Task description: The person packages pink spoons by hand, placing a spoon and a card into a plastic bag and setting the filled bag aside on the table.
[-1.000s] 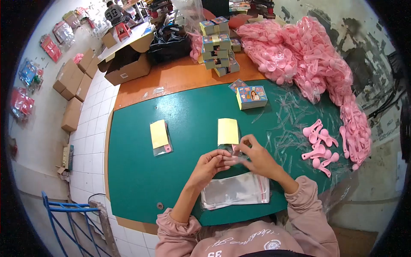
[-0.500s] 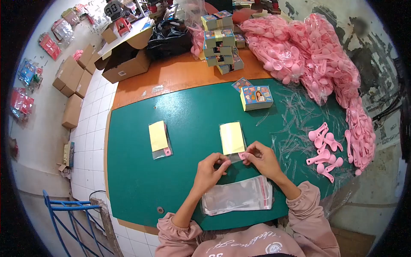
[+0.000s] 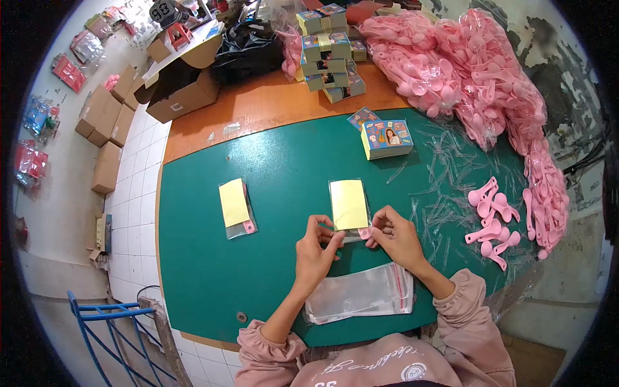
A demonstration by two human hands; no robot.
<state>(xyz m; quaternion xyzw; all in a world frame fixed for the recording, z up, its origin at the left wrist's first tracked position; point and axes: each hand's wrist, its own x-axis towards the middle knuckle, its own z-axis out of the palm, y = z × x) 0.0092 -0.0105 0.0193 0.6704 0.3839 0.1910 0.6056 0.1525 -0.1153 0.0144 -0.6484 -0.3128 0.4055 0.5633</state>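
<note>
A clear plastic bag lies upright in front of me, with a yellow card inside. The pink end of a measuring spoon, with a hole in it, shows below the card. My left hand pinches the bag's lower left edge between thumb and finger. At the lower right corner, beside the spoon end, my right hand pinches the same bag. Farther left lies a similar filled bag with a yellow card and pink handle. Just below my hands is a stack of empty clear bags.
Loose pink spoons and clear plastic strips lie to the right. A stack of printed cards stands beyond the bag. Behind are large bags of pink spoons, more card stacks and an open cardboard box.
My left hand has risen slightly along the bag's lower edge, its fingers more raised. The clear strip below the card looks shorter. The whole view has shifted a little.
</note>
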